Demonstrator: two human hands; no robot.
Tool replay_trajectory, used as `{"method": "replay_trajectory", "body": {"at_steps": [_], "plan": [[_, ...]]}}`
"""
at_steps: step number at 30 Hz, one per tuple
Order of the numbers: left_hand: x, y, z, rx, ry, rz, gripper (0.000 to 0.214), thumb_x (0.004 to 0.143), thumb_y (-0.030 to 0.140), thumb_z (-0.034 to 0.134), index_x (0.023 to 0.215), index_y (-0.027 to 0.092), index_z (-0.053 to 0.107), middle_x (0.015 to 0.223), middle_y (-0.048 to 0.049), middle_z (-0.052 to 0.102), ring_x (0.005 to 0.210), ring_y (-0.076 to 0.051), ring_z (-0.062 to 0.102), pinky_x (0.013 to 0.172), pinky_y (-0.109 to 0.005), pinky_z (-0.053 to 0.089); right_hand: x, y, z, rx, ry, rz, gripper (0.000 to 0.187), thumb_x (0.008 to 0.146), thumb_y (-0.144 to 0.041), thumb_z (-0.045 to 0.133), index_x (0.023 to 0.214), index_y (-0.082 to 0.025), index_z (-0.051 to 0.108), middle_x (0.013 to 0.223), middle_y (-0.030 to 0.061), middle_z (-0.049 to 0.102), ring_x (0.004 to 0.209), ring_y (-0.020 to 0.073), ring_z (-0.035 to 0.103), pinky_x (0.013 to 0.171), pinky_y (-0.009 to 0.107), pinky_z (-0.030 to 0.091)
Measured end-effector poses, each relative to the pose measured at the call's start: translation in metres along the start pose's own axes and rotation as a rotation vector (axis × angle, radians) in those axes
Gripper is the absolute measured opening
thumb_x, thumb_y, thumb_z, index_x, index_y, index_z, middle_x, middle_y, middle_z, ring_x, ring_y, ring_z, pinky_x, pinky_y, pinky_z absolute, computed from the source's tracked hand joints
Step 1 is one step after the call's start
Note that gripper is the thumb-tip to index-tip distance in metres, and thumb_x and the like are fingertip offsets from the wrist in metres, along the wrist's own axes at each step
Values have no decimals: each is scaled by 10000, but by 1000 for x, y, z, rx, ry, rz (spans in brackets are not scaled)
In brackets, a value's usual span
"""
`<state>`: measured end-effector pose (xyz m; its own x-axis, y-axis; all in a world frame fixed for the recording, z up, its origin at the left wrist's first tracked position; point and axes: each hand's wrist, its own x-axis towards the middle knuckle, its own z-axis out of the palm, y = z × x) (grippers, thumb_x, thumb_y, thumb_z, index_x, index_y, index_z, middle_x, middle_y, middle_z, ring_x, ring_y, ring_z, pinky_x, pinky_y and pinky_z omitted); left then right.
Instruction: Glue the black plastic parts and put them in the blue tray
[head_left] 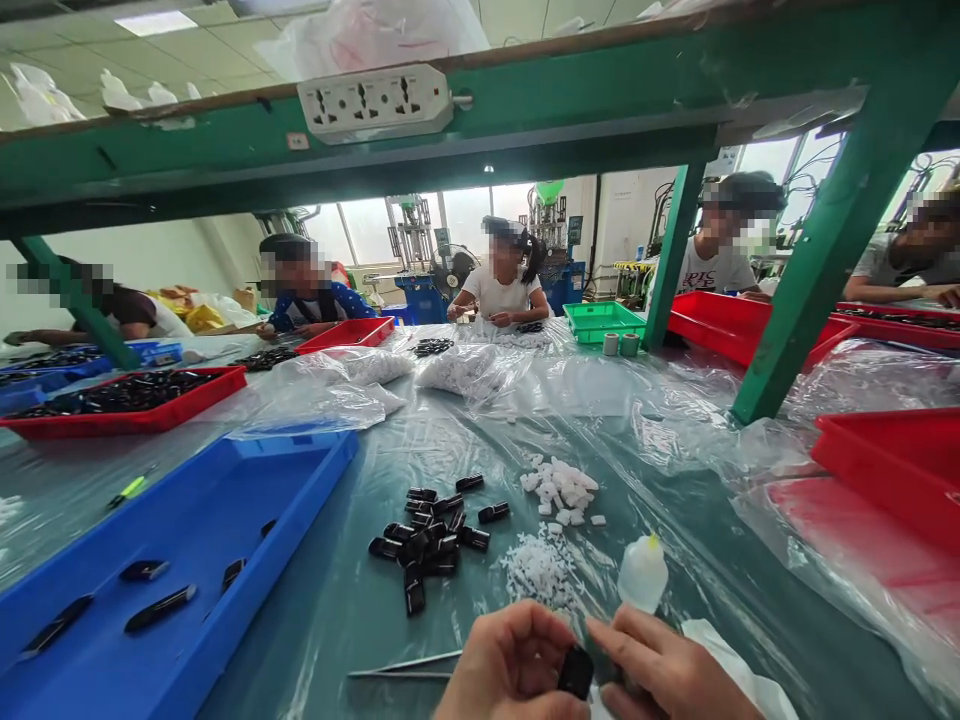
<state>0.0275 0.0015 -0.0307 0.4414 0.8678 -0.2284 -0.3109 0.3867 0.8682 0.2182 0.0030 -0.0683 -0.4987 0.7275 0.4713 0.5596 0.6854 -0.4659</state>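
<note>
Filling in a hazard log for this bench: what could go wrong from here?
1. The fine white bits lie loose just beyond the left grip; a brush might scatter them into the larger white pieces close by.
2. The yellow-tipped bottle sits close to the right grip and could get knocked.
3. The held black piece looks glossy, so it may slip.
</note>
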Motion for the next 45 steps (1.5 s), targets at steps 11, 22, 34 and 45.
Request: {"method": "replay_trajectory", "body": {"at_steps": [11,22,34,45], "plan": [[-6,11,7,24,112,-48,371,470,170,845,737,118,593,640,-32,670,567,-135,637,558,-224,470,11,2,-49,31,518,437,564,732,-469,637,1202,-237,430,1153,108,557,1020,269,570,777,386,515],[-7,11,9,-49,69,-72,329,436,190,869,679,97,668,610,-49,678,525,-112,606,542,-213,450,18,17,-40,297,34,537,404,773,-467,585,1087,-213,596,1030,58,669,936,259,625,796,359,503],[-10,15,10,-37,9,-213,305,429,165,864,707,113,751,687,-59,725,571,-97,610,563,-178,420,17,15,-51,-395,322,-55,520,719,-19,380,1157,-255,531,1000,45,601,966,202,553,769,352,480],[-10,13,8,-4,-22,-200,289,448,186,860,707,112,753,661,-44,700,546,-83,578,542,-170,387,19,9,-54,-503,350,-108,519,753,50,335,1110,-235,582,998,45,599,988,191,542,834,364,373]]}}
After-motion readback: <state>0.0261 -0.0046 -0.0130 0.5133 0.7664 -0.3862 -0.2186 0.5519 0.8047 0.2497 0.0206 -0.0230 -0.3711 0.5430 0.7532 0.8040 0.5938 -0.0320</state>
